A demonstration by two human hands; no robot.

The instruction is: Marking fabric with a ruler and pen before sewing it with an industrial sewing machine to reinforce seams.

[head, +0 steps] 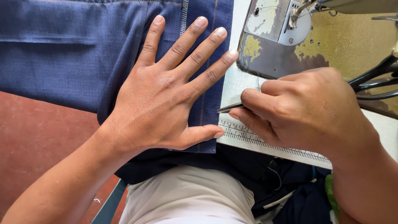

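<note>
My left hand (pixel 166 91) lies flat with fingers spread on blue denim-like fabric (pixel 62 49), pressing it down near a stitched seam at its right edge. My right hand (pixel 302 112) is closed on a small dark metal tool (pixel 230 108), thin like scissors or snips, whose tip points left toward the fabric's edge. Both hands rest over a pale sewing table (pixel 232 83) that has a printed ruler strip (pixel 265 143) along its front edge.
A worn sewing machine bed with a metal needle plate (pixel 286 33) stands at the upper right. Black cables (pixel 373 83) run at the far right. Dark cloth (pixel 248 170) hangs over my lap. A reddish floor (pixel 37 137) shows at the left.
</note>
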